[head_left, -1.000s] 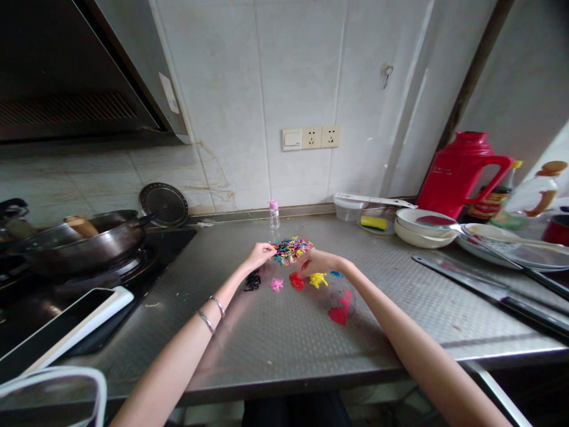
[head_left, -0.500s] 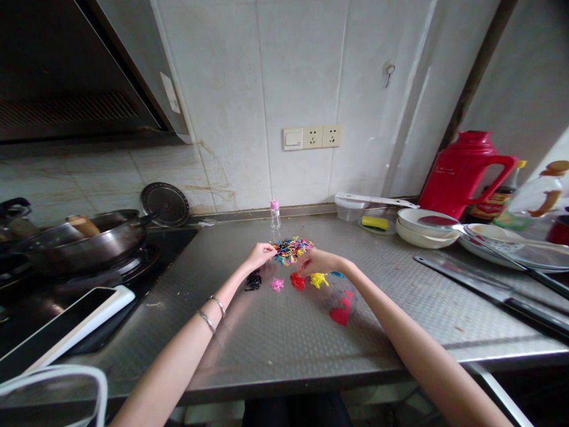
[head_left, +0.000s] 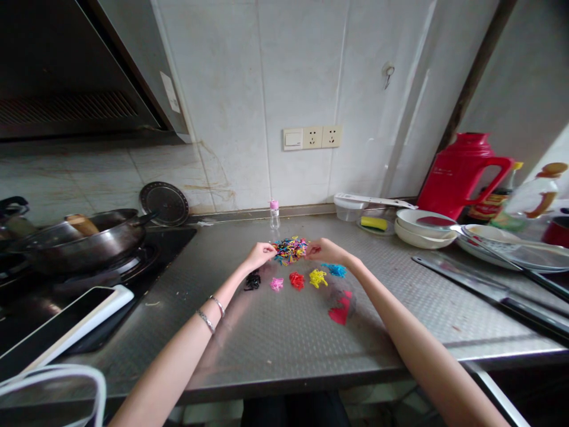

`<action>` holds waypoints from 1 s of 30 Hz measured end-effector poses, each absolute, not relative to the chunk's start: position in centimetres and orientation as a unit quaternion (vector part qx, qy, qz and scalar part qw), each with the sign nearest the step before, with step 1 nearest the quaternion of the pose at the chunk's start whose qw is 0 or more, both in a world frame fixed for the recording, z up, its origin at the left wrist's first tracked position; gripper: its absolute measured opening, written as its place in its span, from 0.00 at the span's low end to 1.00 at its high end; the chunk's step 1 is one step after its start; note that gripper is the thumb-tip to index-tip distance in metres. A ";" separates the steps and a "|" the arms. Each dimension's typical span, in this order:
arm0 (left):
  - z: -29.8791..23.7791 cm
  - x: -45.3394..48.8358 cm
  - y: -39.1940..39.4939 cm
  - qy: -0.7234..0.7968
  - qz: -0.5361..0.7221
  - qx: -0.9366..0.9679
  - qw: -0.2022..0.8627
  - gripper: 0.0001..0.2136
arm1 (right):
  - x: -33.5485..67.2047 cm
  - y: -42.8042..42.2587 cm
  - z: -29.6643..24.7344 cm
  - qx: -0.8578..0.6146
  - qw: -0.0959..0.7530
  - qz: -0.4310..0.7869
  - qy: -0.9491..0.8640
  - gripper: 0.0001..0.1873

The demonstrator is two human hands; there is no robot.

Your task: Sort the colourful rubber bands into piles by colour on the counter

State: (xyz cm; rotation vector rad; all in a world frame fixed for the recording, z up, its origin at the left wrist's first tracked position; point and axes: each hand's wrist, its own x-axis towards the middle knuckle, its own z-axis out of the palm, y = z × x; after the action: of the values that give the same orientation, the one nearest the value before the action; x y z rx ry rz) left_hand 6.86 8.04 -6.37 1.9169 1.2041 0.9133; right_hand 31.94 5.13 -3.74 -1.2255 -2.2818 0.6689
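Note:
A mixed heap of small coloured rubber bands (head_left: 290,250) lies on the steel counter between my hands. My left hand (head_left: 260,255) is at the heap's left edge, fingers pinched together; what is in them is too small to make out. At the right edge, my right hand (head_left: 326,250) has its fingers closed, and their tips are partly hidden. Nearer me sit separate little piles of bands: black (head_left: 252,280), pink (head_left: 277,284), red (head_left: 296,280), yellow (head_left: 318,278) and blue (head_left: 336,270). A clear plastic piece with red print (head_left: 341,308) lies beside them.
A small pink-capped bottle (head_left: 274,214) stands behind the heap. Bowls (head_left: 424,234), a cleaver (head_left: 457,279) and a red thermos (head_left: 462,178) are at the right. Leftward are a pan (head_left: 89,243) on the stove and a white-edged device (head_left: 84,326).
My right hand has moved from above the red pile up and right to the heap's edge, uncovering the red and blue piles. My left hand has stayed almost still.

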 end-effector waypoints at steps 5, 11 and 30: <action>-6.6 7.1 8.2 0.443 0.334 0.765 0.326 0.09 | 34.0 7.1 -5.6 -0.564 0.243 0.138 -0.777 0.10; -6.1 8.6 8.4 0.430 0.291 0.822 0.234 0.10 | 34.5 6.8 -5.7 -0.588 0.221 0.100 -0.772 0.11; -4.3 12.4 7.7 0.445 0.176 0.873 0.099 0.07 | 33.8 6.1 -5.3 -0.611 0.174 0.052 -0.771 0.12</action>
State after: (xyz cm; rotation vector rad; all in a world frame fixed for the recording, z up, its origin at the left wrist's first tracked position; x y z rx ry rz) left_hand 12.38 7.70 -4.32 2.5813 1.3147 0.5205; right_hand 33.84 6.07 -5.27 -1.7319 -2.1845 0.1476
